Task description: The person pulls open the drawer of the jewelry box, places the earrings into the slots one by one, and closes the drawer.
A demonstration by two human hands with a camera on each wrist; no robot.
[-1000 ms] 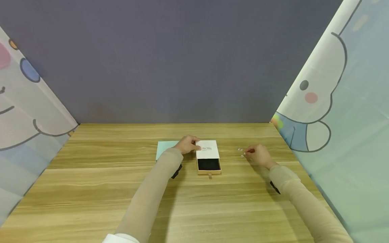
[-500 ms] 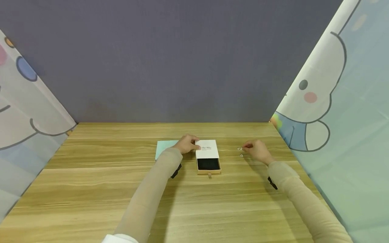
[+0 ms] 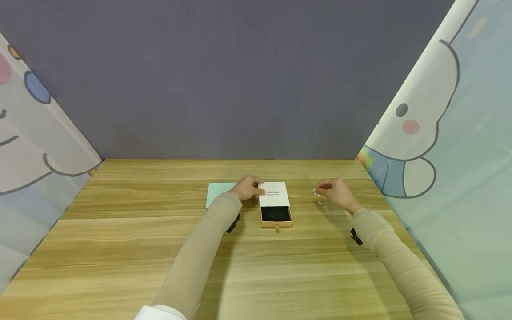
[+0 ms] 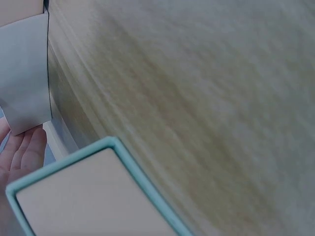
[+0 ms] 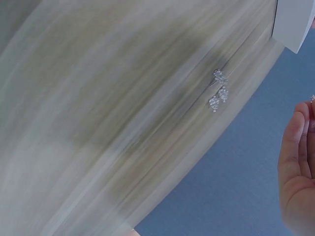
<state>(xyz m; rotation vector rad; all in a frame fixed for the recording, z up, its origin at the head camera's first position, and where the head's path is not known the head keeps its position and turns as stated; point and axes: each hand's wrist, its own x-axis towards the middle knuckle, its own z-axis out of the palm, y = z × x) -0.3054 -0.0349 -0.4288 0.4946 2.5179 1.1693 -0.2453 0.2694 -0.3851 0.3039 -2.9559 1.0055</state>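
A white drawer-style jewellery box (image 3: 274, 195), its black-lined drawer (image 3: 276, 214) pulled out toward me, lies mid-table. My left hand (image 3: 247, 188) holds the box at its left side, thumb on the printed top; in the left wrist view the fingers (image 4: 30, 152) meet the end of the white cover (image 4: 24, 69). To the right, my right hand (image 3: 338, 194) pinches a small sparkling silver jewellery piece (image 3: 315, 192) at the fingertips, above the table. In the right wrist view, several similar glittering pieces (image 5: 214, 103) lie close together on the wood; their exact kind is too small to tell.
A mint-green box (image 3: 218, 192) sits left of the white one, partly hidden by my left wrist; the left wrist view shows its teal rim (image 4: 147, 189). The wooden table (image 3: 288, 271) ends at a dark grey backdrop (image 3: 240, 89). Printed cloths hang at both sides.
My right hand has shifted slightly left and away from me over the small pieces, and a silver piece now shows at its fingertips. My left hand has stayed on the white box.
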